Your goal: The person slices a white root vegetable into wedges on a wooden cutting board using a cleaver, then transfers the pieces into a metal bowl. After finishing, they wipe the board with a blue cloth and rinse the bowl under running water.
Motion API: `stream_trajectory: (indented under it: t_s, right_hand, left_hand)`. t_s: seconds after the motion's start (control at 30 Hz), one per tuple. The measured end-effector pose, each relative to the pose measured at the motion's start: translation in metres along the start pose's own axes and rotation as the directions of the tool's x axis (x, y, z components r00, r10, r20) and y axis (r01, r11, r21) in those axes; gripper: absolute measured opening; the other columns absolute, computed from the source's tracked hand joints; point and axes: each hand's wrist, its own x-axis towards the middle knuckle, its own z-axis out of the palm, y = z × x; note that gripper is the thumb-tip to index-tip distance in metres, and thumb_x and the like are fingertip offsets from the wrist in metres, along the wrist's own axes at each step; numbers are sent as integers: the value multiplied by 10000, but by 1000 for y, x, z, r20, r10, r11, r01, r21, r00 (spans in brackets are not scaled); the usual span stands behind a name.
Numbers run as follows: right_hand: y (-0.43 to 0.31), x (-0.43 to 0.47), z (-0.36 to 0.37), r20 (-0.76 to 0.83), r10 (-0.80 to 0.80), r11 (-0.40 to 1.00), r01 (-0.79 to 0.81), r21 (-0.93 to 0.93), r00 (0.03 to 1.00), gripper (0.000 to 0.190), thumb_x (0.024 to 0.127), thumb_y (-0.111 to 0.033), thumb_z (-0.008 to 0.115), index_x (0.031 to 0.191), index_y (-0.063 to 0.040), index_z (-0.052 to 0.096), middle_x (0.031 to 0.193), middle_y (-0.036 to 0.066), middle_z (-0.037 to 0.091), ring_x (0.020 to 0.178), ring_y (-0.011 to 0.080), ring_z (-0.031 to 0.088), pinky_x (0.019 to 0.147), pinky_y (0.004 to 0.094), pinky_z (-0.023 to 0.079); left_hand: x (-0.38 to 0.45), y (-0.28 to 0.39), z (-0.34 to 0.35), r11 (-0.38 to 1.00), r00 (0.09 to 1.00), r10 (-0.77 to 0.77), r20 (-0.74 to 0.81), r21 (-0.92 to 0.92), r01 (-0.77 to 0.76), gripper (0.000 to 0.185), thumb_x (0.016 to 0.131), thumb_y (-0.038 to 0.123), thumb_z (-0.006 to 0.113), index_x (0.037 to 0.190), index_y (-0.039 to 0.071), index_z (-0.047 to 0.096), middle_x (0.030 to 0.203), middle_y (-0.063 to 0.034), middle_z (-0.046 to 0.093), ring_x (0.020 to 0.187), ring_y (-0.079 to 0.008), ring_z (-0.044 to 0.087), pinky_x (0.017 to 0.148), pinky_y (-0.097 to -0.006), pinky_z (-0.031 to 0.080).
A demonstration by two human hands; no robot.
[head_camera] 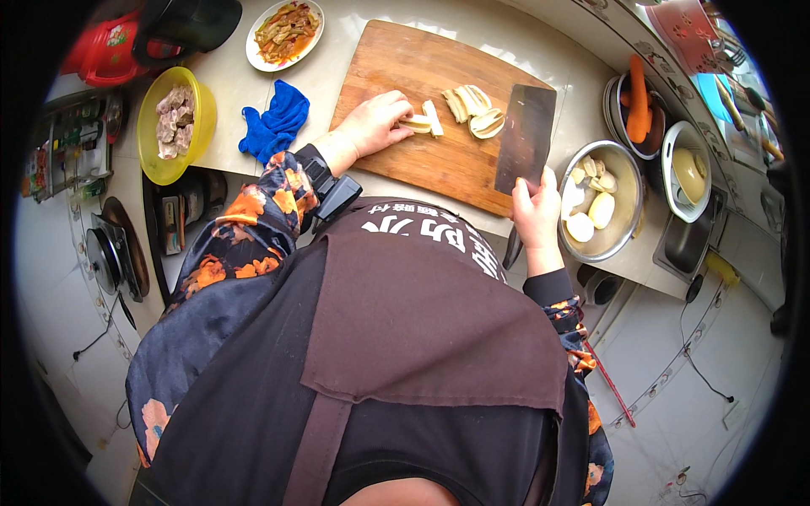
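On a wooden cutting board [405,69] lie pale, ridged vegetable pieces. My left hand [378,124] pinches the end of one long pale piece [416,123], whose far end meets another strip [433,118] lying crosswise. Further right on the board sits a group of cut pieces [468,104], with a rounded piece [487,123] beside it. My right hand [536,212] grips a cleaver [525,136] by the base of its broad blade and the handle; the blade lies over the board's right edge, its dark handle pointing towards me.
Right of the board stands a metal bowl [623,243] with peeled pale pieces. Behind it are a bowl with carrots [638,104] and a white basin [671,183]. To the left are a blue cloth [276,120], a yellow bowl [205,120] of raw meat and a plate [254,57] of cooked food.
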Motion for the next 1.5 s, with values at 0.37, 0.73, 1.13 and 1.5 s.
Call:
stream_trajectory:
  t_s: [0.37, 0.73, 1.13, 1.5]
  right_hand:
    - [6, -28, -12, -46, 102, 990, -97, 105, 994, 303, 920, -44, 582, 1215, 10, 539, 779, 87, 693, 527, 107, 591, 494, 288, 493]
    - [22, -52, -24, -147, 142, 953, -95, 288, 979, 428, 937, -62, 607, 1327, 53, 472, 766, 31, 628, 515, 52, 522, 447, 233, 444]
    - [29, -86, -60, -370, 235, 885, -41, 464, 899, 469, 937, -10, 594, 1378, 48, 445, 860, 85, 660, 486, 72, 520, 447, 239, 469]
    - [48, -105, -99, -635, 266, 911, 26, 411, 725, 176, 951, 3, 566, 1106, 44, 495, 813, 86, 608, 466, 104, 522, 433, 252, 456]
  left_hand:
    - [35, 19, 11, 932, 947, 304, 106, 174, -319, 302, 748, 91, 764, 996, 57, 596, 1051, -130, 627, 993, -369, 601, 864, -456, 515]
    - [59, 45, 1, 500, 825, -398, 401, -659, 562, 317, 908, 175, 744, 1127, 58, 547, 1001, -40, 658, 878, -103, 629, 730, -250, 546]
    - [122, 151, 21, 499, 853, -40, 521, -729, 468, 384, 889, 123, 726, 1208, 44, 527, 1033, -63, 673, 911, -115, 638, 732, -261, 532]
    - [180, 197, 53, 754, 884, 114, 454, -618, 221, 545, 918, 207, 692, 1406, 45, 512, 1367, -136, 567, 1200, -197, 577, 978, -326, 522]
